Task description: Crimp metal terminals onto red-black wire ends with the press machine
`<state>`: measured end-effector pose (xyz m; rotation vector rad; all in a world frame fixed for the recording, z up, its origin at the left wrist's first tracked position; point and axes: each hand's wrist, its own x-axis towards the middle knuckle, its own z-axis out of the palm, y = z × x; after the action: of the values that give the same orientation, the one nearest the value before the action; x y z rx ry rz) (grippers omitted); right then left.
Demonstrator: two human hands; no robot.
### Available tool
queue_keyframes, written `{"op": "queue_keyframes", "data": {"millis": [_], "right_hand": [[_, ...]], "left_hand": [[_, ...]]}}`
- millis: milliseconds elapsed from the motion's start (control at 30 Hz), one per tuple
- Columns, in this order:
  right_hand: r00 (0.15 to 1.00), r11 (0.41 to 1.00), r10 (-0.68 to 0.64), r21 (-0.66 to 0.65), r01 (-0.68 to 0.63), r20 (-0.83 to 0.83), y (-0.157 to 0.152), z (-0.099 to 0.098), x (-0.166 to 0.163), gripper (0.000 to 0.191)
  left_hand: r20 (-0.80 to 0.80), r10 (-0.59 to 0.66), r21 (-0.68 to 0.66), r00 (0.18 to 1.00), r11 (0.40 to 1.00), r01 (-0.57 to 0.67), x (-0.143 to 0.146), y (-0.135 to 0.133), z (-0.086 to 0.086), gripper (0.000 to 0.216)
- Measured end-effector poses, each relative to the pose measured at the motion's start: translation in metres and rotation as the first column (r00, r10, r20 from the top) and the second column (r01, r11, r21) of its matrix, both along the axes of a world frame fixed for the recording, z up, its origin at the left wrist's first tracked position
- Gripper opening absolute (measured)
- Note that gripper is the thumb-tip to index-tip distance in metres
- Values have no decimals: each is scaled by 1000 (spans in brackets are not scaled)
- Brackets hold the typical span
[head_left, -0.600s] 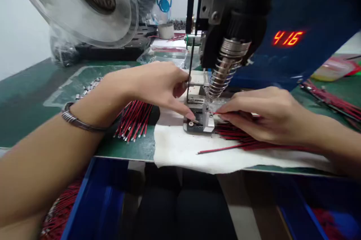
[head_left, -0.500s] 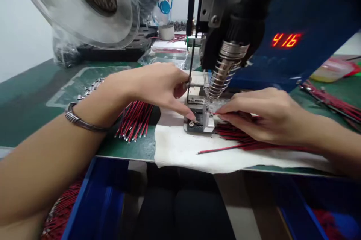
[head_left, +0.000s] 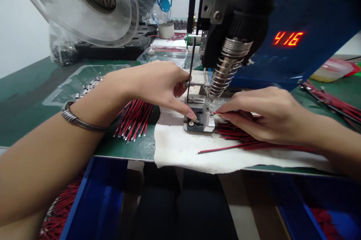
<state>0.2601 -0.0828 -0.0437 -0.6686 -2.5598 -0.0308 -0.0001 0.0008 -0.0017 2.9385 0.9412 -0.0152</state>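
My right hand [head_left: 262, 114] pinches a red wire [head_left: 215, 112], its tip at the small metal clamp block [head_left: 208, 121] under the machine's spring-wrapped tip [head_left: 225, 70]. My left hand [head_left: 166, 85] reaches over from the left with thumb and fingers apart. Its thumb presses on a small metal piece on the black fixture [head_left: 194, 125], while the curled fingers touch the end of a thin metal rod [head_left: 197, 84]. Under my right hand lies a bundle of red-and-black wires [head_left: 231, 132] on a white cloth [head_left: 180, 149]. The exact wire joint is too small to make out.
A blue machine [head_left: 282, 63] with a lit red display stands at right. A large clear reel [head_left: 118, 25] hangs upper left. More wires [head_left: 134, 119] and a plastic tray [head_left: 62, 89] with metal parts lie left. Blue bins [head_left: 96, 195] sit below the table edge.
Both hands keep nearly the same place, at the fixture and the wire. The view has shifted slightly.
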Motion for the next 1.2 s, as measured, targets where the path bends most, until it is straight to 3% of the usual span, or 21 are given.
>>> {"op": "queue_keyframes", "data": {"millis": [1200], "right_hand": [[1000,1000,-1,-23,1,9,1,-1,1,12]], "left_hand": [[6,12,-26,1000,1000,-12,2,-1,2,64]]}}
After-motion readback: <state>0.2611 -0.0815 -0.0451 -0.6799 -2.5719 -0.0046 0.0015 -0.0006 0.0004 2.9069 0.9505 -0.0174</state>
